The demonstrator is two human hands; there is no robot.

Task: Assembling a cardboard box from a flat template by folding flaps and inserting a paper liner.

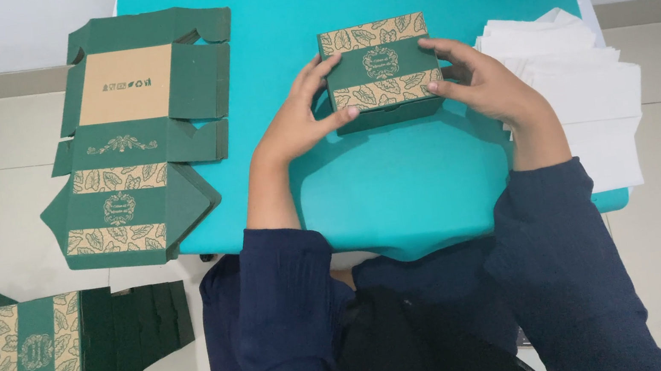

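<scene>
One green box [380,71] sits between two hands, left hand [297,117] and right hand [481,80] pressing its sides, fingers spread.

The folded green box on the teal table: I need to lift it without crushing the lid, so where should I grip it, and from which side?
Grip the green box by its two short side walls, coming in from left and right, as the left hand and right hand do now. It sits flat with its lid closed, and those upright walls look stiffer than the broad patterned top.
</scene>
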